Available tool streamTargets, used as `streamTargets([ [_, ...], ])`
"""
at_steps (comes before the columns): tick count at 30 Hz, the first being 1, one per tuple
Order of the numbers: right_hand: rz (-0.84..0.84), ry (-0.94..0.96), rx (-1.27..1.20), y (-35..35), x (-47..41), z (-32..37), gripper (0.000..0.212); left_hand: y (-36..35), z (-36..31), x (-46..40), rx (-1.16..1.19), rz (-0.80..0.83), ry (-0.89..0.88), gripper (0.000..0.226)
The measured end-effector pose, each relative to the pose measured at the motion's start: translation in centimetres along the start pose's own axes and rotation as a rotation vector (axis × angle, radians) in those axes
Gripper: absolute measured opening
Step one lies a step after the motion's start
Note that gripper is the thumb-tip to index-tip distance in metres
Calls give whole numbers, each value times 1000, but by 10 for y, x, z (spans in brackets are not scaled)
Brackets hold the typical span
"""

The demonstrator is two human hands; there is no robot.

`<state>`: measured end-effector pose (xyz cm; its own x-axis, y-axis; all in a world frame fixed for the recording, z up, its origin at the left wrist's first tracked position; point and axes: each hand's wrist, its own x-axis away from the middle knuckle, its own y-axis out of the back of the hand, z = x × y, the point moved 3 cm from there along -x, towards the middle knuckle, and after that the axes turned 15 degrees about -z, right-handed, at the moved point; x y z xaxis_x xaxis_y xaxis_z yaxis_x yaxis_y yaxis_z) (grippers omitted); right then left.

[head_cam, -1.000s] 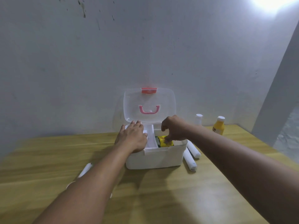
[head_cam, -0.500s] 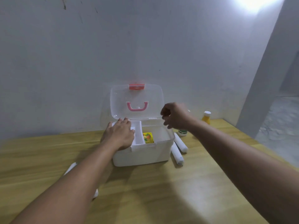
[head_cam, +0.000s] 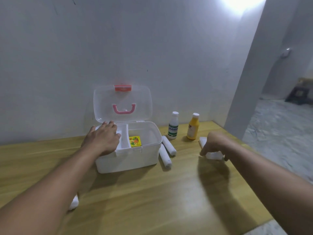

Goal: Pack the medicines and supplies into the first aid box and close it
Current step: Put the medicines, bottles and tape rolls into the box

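The left hand (head_cam: 103,139) lies flat, palm down and fingers loosely spread, on the left end of the first aid box (head_cam: 128,158), covering that corner of its rim and gripping nothing. The right hand (head_cam: 214,144) is well to the right of the box, fingers pointing down onto a white packet (head_cam: 212,154) that lies on the wooden table (head_cam: 152,200); the fingertips touch its edges, but whether they have closed on it cannot be told through the blur. The box stands open between the two hands, nearer the left, its clear lid (head_cam: 122,103) upright against the wall with a pink handle and a red latch. Inside, right of a divider, sits a yellow carton (head_cam: 135,141). Touching the right side of the box lie two white gauze rolls (head_cam: 166,150), side by side. Behind them, between box and right hand, stand a white bottle (head_cam: 173,126) and a yellow bottle (head_cam: 193,127), both upright. Another white roll (head_cam: 74,203) shows partly beneath the left forearm.
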<state>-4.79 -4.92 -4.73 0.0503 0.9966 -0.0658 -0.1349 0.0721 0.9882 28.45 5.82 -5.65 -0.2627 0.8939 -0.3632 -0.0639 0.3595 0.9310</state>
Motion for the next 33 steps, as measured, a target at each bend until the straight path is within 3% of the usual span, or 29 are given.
streamTargets([
  [6, 23, 1, -72, 13, 9, 4, 32, 1, -1, 1, 19, 3, 12, 51],
  [10, 34, 111, -197, 56, 20, 29, 24, -1, 0, 1, 23, 0, 23, 54],
  [16, 43, 365, -324, 104, 43, 77, 39, 1, -1, 2, 17, 16, 22, 54],
  [20, 53, 528, -285, 92, 50, 114, 54, 1, -1, 2, 33, 21, 29, 54],
  [25, -14, 711, -127, 66, 61, 154, 54, 0, 0, 1, 33, 18, 32, 55],
  [33, 10, 766, -73, 32, 51, 190, 61, 1, 0, 2, 38, 15, 31, 56],
])
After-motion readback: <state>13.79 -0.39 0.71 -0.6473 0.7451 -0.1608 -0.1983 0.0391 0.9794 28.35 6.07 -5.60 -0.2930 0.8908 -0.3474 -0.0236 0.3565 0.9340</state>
